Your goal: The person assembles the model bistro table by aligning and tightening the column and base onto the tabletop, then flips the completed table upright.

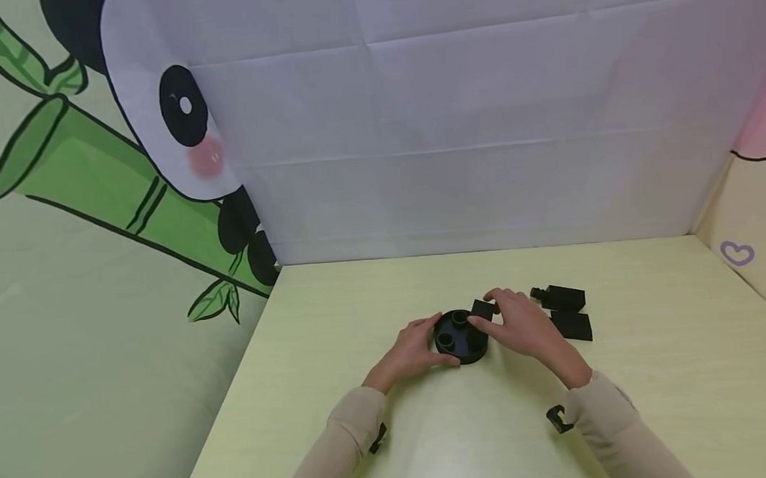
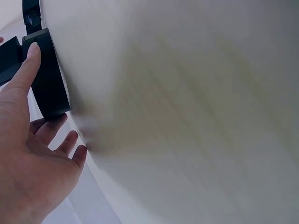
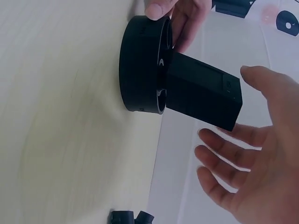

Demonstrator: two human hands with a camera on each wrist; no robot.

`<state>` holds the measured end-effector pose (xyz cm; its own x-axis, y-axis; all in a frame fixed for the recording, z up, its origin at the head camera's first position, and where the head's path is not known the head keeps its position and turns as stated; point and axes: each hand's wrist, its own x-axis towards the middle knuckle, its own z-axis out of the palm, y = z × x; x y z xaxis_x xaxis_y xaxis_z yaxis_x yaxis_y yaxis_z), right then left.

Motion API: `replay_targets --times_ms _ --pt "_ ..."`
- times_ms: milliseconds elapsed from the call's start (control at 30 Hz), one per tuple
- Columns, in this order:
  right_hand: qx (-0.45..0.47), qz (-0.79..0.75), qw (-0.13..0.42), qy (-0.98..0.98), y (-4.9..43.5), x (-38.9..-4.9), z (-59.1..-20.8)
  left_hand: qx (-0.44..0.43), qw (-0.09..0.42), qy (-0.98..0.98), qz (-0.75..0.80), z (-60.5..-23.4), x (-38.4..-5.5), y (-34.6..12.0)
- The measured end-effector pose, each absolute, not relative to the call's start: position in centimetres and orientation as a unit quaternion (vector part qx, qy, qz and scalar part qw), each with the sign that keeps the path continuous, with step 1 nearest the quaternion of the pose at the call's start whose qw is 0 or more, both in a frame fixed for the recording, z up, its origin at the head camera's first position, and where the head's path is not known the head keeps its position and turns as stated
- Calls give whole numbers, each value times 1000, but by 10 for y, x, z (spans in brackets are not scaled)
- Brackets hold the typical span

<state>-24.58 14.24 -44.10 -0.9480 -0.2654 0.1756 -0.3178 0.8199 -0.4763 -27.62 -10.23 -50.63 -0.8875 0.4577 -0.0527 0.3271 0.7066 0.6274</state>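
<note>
The right grip lies about the upper end of an upright black block, thumb on one side and fingers on the other; whether it pinches the block or merely surrounds it cannot be told. The left grip holds the round black base between thumb and fingers, steadying it on the surface. The block rises from the right part of the base's top face, immediately left of the right grip, which is the nearer hand. Its long axis runs from that face toward the right palm and, in the right wrist view, appears to lean away from the left grip. The governing relation is the angle between this axis and the face; the block's lower end is hidden, so its seating cannot be judged. Two ringed sockets show to the block's left. Right of the right hand lie a necked black block and a flat-looking black piece.
</note>
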Motion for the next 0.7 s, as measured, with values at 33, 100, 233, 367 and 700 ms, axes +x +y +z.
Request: replay_targets --times_ms 33,100,233,367,700 --pt "157 258 55 -952 143 -245 -441 214 102 917 320 -506 -276 -103" --pt "159 253 62 -952 143 -243 -441 214 102 917 320 -506 -276 -103" --pt "142 223 79 -961 142 -238 -439 214 104 917 319 -506 -275 -105" --pt "139 219 85 -962 143 -232 -436 215 105 917 319 -506 -274 -106" --pt "176 218 93 -955 147 -225 -435 216 104 915 323 -501 -273 -107"
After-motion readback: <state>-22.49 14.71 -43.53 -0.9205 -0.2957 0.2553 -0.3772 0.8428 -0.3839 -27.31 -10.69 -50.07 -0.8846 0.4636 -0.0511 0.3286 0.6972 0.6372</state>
